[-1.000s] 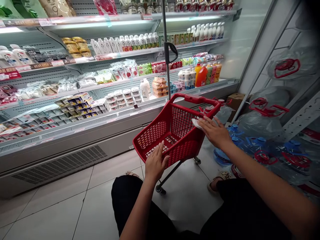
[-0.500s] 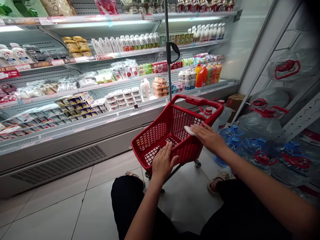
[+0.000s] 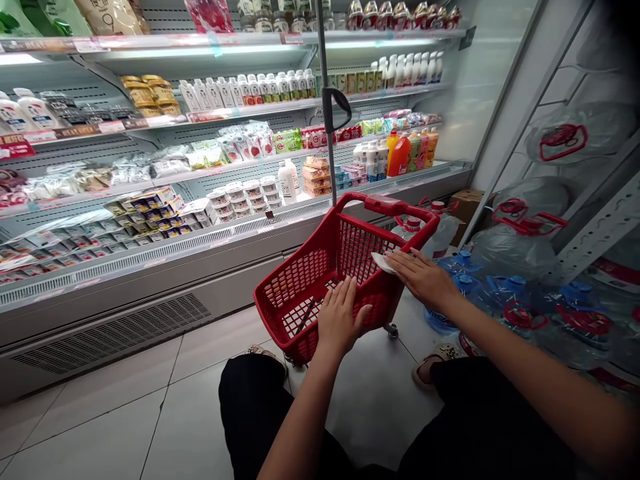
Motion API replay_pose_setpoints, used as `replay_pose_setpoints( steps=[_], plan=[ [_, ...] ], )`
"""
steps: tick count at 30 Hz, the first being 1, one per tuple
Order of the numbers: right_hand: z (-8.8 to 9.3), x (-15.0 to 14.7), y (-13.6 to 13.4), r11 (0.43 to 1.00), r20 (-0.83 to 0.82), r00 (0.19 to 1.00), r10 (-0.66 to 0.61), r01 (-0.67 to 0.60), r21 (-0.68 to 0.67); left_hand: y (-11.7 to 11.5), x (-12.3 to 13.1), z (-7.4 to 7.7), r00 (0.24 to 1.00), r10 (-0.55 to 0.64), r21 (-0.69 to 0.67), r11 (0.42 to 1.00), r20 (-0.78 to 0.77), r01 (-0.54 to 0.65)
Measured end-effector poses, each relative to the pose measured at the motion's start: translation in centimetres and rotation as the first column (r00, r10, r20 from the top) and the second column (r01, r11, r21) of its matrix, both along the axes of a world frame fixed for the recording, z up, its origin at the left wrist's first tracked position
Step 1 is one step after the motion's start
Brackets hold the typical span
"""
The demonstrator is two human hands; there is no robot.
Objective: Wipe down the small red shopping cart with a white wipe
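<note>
A small red shopping cart (image 3: 305,283) stands on the tiled floor in front of me, its basket empty. My left hand (image 3: 343,317) rests on the basket's near rim, fingers stretched over the edge. My right hand (image 3: 423,275) lies flat on the right rim and presses a white cloth (image 3: 383,262) against it, fingers extended. I am crouched, and my knees in black trousers show at the bottom.
An open refrigerated case (image 3: 200,167) with dairy packs and bottles fills the left and back. Large water jugs with red handles (image 3: 530,220) are stacked at right. A metal pole (image 3: 327,120) rises behind the cart. A cardboard box (image 3: 465,200) sits in the corner.
The cart has swung left and closer to me. My left hand has slid rightward along the near rim, and my right hand with the cloth has moved along the right rim.
</note>
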State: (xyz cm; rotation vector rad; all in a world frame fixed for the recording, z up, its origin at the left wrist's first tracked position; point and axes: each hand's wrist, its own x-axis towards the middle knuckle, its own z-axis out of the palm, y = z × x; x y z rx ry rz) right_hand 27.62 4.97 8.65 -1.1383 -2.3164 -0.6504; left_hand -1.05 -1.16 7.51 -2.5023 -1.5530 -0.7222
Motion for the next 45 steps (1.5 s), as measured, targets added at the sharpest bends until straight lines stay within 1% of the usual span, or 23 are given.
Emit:
replay_pose_setpoints(
  steps=[2,4,7,9,12,16,19,21,22,24,26,28,30,31,32,33,35,37,39,42,45],
  plan=[
    [0.4,1.3,0.8,1.000,-0.007,1.000,-0.021,0.021,-0.017,0.3,0.6,-0.3,0.999,-0.041,-0.008,0.999,0.007,0.041],
    [1.1,3.8,2.3,0.994,-0.045,0.994,-0.104,0.103,-0.024,0.1,0.7,-0.6,0.998,-0.062,-0.006,0.998,0.020,0.062],
    [2.3,7.5,4.3,0.977,-0.090,0.973,-0.211,0.208,-0.038,-0.6,0.2,-0.6,0.996,-0.082,0.004,0.997,0.035,0.082],
    [3.0,8.6,4.8,0.971,-0.100,0.967,-0.236,0.232,-0.054,-1.2,-0.3,-0.4,0.996,-0.090,0.005,0.996,0.028,0.090],
    [3.4,8.1,4.1,0.964,-0.132,0.955,-0.264,0.259,-0.052,-1.6,-1.5,-0.2,0.994,-0.107,0.009,0.994,0.014,0.107],
    [3.5,6.5,2.5,0.961,-0.172,0.945,-0.277,0.275,-0.034,-1.1,-4.1,0.0,0.991,-0.134,0.012,0.991,-0.001,0.134],
    [3.5,6.9,2.3,0.949,-0.196,0.929,-0.314,0.309,-0.053,-0.4,-5.8,0.3,0.994,-0.111,-0.001,0.994,-0.013,0.111],
    [3.3,7.7,2.4,0.941,-0.212,0.917,-0.337,0.328,-0.079,0.0,-6.0,0.7,0.999,-0.048,0.013,0.999,-0.010,0.048],
    [3.1,8.1,2.5,0.940,-0.218,0.914,-0.341,0.327,-0.098,0.3,-5.7,0.9,1.000,-0.015,0.026,1.000,-0.007,0.015],
    [2.7,8.4,2.4,0.938,-0.256,0.904,-0.342,0.313,-0.147,0.8,-4.2,1.3,1.000,0.006,0.045,0.999,-0.005,-0.006],
    [2.5,8.0,2.1,0.933,-0.357,0.864,-0.355,0.305,-0.192,1.5,-2.0,1.7,0.999,-0.044,0.042,0.998,-0.005,0.045],
    [2.9,7.2,2.0,0.928,-0.492,0.786,-0.374,0.312,-0.205,2.2,0.3,1.8,0.996,-0.093,0.029,0.995,0.018,0.092],
    [3.8,6.1,2.2,0.931,-0.586,0.726,-0.360,0.317,-0.179,2.9,1.9,1.8,0.994,-0.080,0.025,0.997,0.073,0.079],
    [4.3,5.5,2.4,0.936,-0.608,0.716,-0.342,0.315,-0.154,3.2,2.3,1.7,0.993,-0.070,0.027,0.997,0.094,0.067],
    [4.7,5.0,2.8,0.944,-0.612,0.725,-0.318,0.305,-0.130,3.4,2.5,1.6,0.992,-0.063,0.031,0.998,0.106,0.060],
    [5.0,4.5,3.2,0.953,-0.595,0.750,-0.290,0.281,-0.110,3.5,2.5,1.5,0.992,-0.065,0.038,0.997,0.107,0.061],
    [5.0,3.5,4.0,0.974,-0.517,0.826,-0.226,0.206,-0.097,3.5,2.2,1.4,0.993,-0.081,0.053,0.996,0.088,0.077],
    [4.3,2.2,4.5,0.985,-0.443,0.880,-0.173,0.151,-0.086,3.4,2.0,1.3,0.993,-0.087,0.063,0.995,0.076,0.082],
    [3.3,0.7,4.3,0.988,-0.399,0.904,-0.152,0.141,-0.057,3.3,2.1,1.2,0.994,-0.078,0.068,0.995,0.074,0.073],
    [1.7,-2.1,2.9,0.994,-0.306,0.946,-0.109,0.104,-0.033,3.4,3.0,1.0,0.996,-0.053,0.072,0.996,0.067,0.048],
    [1.0,-4.1,1.5,0.999,-0.206,0.978,-0.018,0.008,-0.047,3.8,3.6,1.1,0.997,-0.057,0.078,0.996,0.049,0.053]
  ],
)
